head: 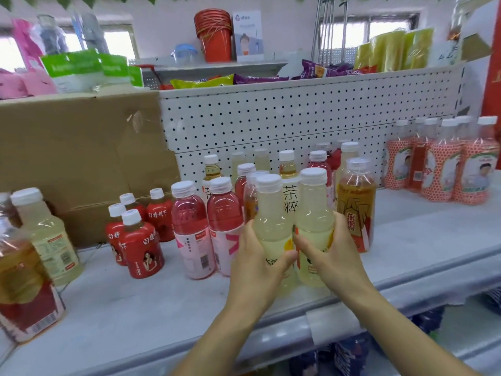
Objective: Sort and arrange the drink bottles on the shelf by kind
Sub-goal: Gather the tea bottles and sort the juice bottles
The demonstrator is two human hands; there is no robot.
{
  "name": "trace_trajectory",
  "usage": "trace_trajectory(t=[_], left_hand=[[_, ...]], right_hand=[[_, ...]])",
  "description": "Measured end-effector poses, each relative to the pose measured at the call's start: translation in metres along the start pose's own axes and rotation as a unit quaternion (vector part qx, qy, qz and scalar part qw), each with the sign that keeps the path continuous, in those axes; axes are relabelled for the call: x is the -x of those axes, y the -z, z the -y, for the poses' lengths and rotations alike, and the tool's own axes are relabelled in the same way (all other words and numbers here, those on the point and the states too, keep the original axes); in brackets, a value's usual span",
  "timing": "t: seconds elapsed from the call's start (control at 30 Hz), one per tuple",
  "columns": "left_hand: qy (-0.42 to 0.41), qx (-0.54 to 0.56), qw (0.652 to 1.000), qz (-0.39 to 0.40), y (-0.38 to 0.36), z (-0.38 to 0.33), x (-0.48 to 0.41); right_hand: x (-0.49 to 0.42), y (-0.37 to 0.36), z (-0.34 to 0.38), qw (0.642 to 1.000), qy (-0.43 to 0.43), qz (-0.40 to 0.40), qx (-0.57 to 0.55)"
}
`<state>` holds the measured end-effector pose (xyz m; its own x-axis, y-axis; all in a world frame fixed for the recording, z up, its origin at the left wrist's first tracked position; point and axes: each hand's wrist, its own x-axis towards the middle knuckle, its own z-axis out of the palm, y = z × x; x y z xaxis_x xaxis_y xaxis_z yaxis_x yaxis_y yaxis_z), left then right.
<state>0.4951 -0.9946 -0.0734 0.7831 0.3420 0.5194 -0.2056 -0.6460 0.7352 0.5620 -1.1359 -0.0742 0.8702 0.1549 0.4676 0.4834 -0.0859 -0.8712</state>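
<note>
Well to the left of both grips, small red bottles [141, 240] are standing on the shelf [135, 308] in front of a cardboard box [81, 150]. Just left of the left grip [257, 264], two pink bottles [189, 221] are standing side by side. The left grip is curling round the left pale yellow bottle [271, 213], and the right grip [330, 256] is wrapping round the right pale yellow bottle [314, 210]; both are upright and touching each other. Just right of the right grip, an amber bottle [356, 202] is standing; well beyond it, orange-dotted bottles [444, 169] are clustering.
</note>
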Motion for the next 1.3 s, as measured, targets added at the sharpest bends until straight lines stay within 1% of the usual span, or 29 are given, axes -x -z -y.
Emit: trace_trajectory(t=[0.1,0.17,0.33,0.47,0.53,0.57,0.63,0.67,0.77,0.83,0.9,0.93,1.0,1.1,1.17,1.23,1.3], left_hand=[[-0.002,-0.013,1.0,-0.008,-0.016,-0.008,-0.003],[0.001,-0.027,0.999,-0.02,-0.027,-0.01,-0.003],[0.027,-0.045,0.997,-0.052,-0.041,-0.021,-0.003],[0.071,-0.017,0.995,-0.062,-0.047,-0.027,-0.002],[0.069,-0.033,0.994,-0.077,-0.049,-0.033,0.001],[0.063,-0.046,0.993,-0.087,-0.05,-0.036,0.001],[0.049,-0.078,0.99,-0.111,-0.051,-0.045,-0.002],[0.034,-0.096,0.987,-0.125,-0.051,-0.051,-0.004],[-0.038,-0.156,0.975,-0.151,-0.045,-0.07,-0.017],[-0.072,-0.177,0.97,-0.153,-0.038,-0.081,-0.028],[-0.075,-0.174,0.971,-0.147,-0.031,-0.086,-0.039],[-0.069,-0.163,0.974,-0.143,-0.029,-0.087,-0.043],[-0.043,-0.124,0.982,-0.139,-0.029,-0.088,-0.047],[-0.005,-0.081,0.989,-0.124,-0.032,-0.086,-0.043],[-0.009,-0.07,0.991,-0.117,-0.032,-0.081,-0.037],[-0.021,-0.047,0.991,-0.122,-0.027,-0.077,-0.032],[-0.037,-0.042,0.988,-0.143,-0.015,-0.076,-0.027]], right_hand=[[-0.013,0.011,-0.009,1.0,0.011,-0.004,-0.005],[-0.021,0.019,-0.014,1.0,0.017,0.02,-0.008],[-0.032,0.034,-0.021,0.994,0.035,0.107,-0.007],[-0.043,0.053,-0.02,0.976,0.036,0.215,0.004],[-0.047,0.063,-0.019,0.965,0.053,0.255,0.023],[-0.049,0.069,-0.018,0.962,0.06,0.262,0.041],[-0.053,0.081,-0.014,0.966,0.077,0.242,0.058],[-0.056,0.087,-0.012,0.97,0.099,0.215,0.059],[-0.067,0.112,0.0,0.977,0.187,0.081,0.061],[-0.081,0.128,0.005,0.981,0.192,0.008,0.04],[-0.095,0.137,0.01,0.983,0.184,-0.024,0.016],[-0.1,0.139,0.013,0.982,0.185,-0.029,0.004],[-0.099,0.133,0.024,0.979,0.2,-0.013,-0.021],[-0.088,0.108,0.03,0.973,0.223,0.051,-0.04],[-0.079,0.089,0.031,0.966,0.247,0.076,-0.023],[-0.074,0.075,0.037,0.951,0.304,0.063,0.001],[-0.071,0.061,0.053,0.929,0.368,0.041,0.029]])
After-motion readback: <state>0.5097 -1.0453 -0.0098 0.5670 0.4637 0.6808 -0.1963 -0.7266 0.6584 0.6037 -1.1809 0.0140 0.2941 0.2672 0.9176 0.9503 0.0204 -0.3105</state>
